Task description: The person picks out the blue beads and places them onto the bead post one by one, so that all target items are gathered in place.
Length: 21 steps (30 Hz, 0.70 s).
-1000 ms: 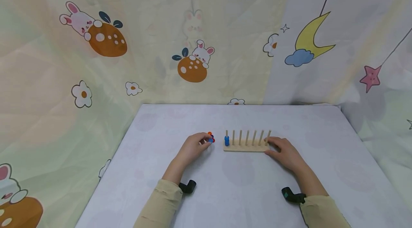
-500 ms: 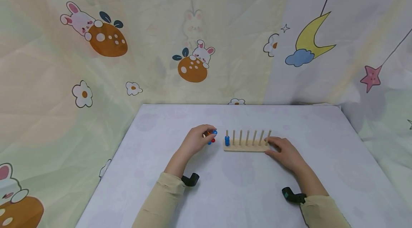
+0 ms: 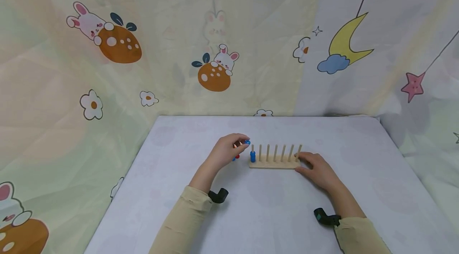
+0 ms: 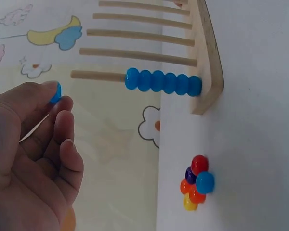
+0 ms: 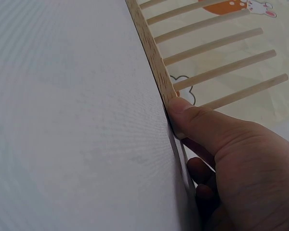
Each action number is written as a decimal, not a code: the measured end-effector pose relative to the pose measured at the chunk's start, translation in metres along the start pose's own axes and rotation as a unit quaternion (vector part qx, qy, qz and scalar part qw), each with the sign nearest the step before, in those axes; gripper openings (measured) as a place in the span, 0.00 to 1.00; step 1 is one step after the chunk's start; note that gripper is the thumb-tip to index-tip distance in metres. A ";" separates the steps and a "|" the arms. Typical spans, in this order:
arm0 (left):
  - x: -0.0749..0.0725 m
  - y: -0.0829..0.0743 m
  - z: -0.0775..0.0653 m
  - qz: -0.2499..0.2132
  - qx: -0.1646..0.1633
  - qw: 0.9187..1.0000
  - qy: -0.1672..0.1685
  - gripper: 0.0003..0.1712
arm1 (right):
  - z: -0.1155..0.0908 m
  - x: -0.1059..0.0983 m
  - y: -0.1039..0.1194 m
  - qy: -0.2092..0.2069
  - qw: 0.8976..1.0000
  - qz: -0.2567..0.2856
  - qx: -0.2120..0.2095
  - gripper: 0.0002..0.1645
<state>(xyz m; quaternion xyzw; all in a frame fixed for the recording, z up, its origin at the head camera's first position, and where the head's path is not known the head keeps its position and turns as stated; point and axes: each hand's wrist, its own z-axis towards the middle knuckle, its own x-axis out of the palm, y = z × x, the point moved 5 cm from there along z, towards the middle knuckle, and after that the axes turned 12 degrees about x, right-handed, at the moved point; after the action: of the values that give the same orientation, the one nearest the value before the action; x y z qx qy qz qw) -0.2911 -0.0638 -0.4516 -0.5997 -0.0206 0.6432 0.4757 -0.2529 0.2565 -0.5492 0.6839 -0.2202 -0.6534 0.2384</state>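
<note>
My left hand (image 3: 226, 150) pinches a blue bead (image 4: 57, 93) between thumb and index finger, up beside the top of the leftmost peg (image 4: 98, 76) of a wooden peg rack (image 3: 274, 165). Several blue beads (image 4: 157, 82) are stacked on that peg, and its upper part is bare. The other pegs carry no beads. At the rack's right end, my right hand (image 3: 317, 169) grips the base, with the thumb (image 5: 185, 113) on its front edge.
A small cluster of loose beads (image 4: 197, 185), red, orange, yellow, dark purple and blue, lies on the white table (image 3: 272, 210) left of the rack, partly behind the left hand in the head view. A printed cloth (image 3: 172, 75) hangs behind the table.
My left hand has picked a blue bead from the loose cluster, lifted it and carried it right towards the leftmost peg. The right hand and the rack have stayed put.
</note>
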 end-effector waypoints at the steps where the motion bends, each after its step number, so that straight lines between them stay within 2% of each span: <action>1: 0.001 -0.001 0.001 -0.001 0.002 1.000 0.001 0.17 | 0.000 0.000 0.000 -0.001 1.000 0.000 0.000 0.31; 8: 0.005 -0.007 0.006 -0.024 0.008 1.000 0.006 0.16 | 0.000 0.000 0.000 -0.002 1.000 0.004 0.011 0.33; 15: 0.009 -0.007 0.006 -0.003 0.019 1.000 0.012 0.17 | 0.001 0.000 0.001 0.000 1.000 0.003 0.003 0.33; 21: 0.011 -0.008 0.006 -0.008 0.030 0.999 0.010 0.16 | 0.001 0.001 -0.001 0.000 1.000 0.001 0.006 0.32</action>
<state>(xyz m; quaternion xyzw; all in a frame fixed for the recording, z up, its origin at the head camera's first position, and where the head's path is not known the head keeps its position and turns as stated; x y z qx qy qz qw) -0.2891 -0.0490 -0.4532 -0.5913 -0.0012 0.6336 0.4990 -0.2536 0.2567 -0.5512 0.6849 -0.2245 -0.6521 0.2350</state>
